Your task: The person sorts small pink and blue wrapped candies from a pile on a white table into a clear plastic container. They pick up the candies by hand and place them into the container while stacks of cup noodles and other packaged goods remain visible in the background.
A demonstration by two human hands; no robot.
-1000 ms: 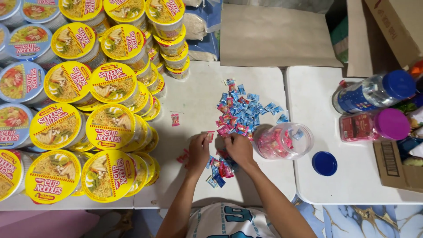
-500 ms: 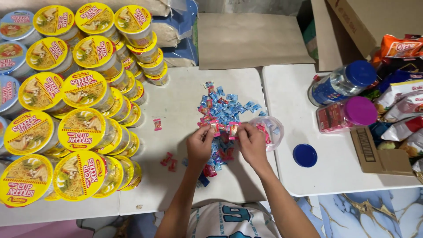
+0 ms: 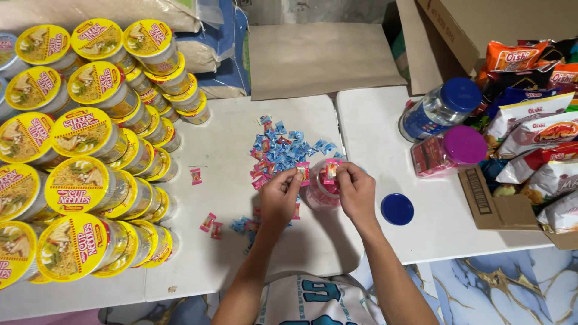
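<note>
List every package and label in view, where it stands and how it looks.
Noodle cups: stacked at left, round yellow lids.
Wrapped candies: table centre, small blue and pink squares.
Open jar: between the hands, clear, pink candies inside.
Two lidded jars: at right, blue and magenta lids.
Snack bags: far right, orange, white, red.

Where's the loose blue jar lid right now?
In the head view, the blue lid lies flat on the white table, just right of the right hand, below the purple-lidded jar.

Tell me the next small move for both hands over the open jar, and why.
Probably release: the left hand and right hand each pinch a pink candy above the mouth of the open plastic jar, which already holds pink candies.
</note>
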